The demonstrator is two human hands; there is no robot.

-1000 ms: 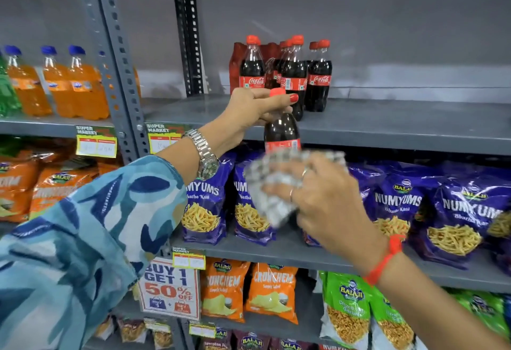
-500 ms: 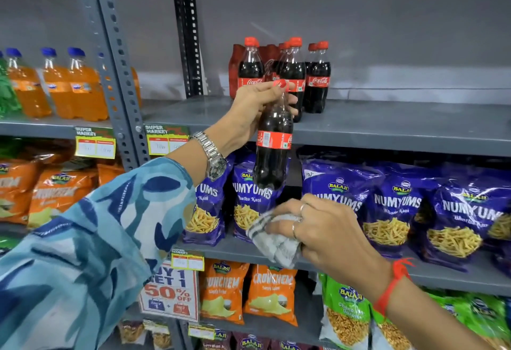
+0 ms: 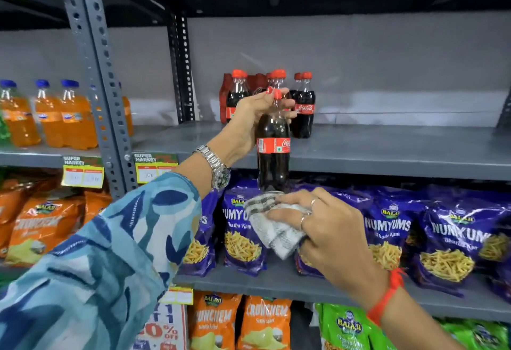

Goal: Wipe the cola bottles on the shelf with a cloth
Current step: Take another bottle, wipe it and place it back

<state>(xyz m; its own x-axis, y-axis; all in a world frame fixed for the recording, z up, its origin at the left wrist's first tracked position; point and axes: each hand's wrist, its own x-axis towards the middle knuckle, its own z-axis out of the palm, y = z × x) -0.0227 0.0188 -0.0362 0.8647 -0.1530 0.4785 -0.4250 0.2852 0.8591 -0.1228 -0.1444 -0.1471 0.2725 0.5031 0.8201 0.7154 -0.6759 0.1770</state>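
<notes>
Beyond the shelf edge (image 3: 387, 164), left hand (image 3: 254, 117) grips cola bottle (image 3: 273, 161); right hand (image 3: 326, 228) clutches cloth (image 3: 273, 225).

"Coca-Cola" on the cola bottle (image 3: 273, 145) label, "NUMYUMS" on purple bags (image 3: 387, 228), "SUPER MARKET" on shelf tags (image 3: 154, 159).

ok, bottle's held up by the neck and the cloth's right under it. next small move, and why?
Probably set the cola bottle back on the grey shelf beside the other cola bottles. The left hand holds it by the neck, just in front of the shelf edge, and the right hand holds the checked cloth at its base, the lowest part, so the wipe looks finished.
</notes>
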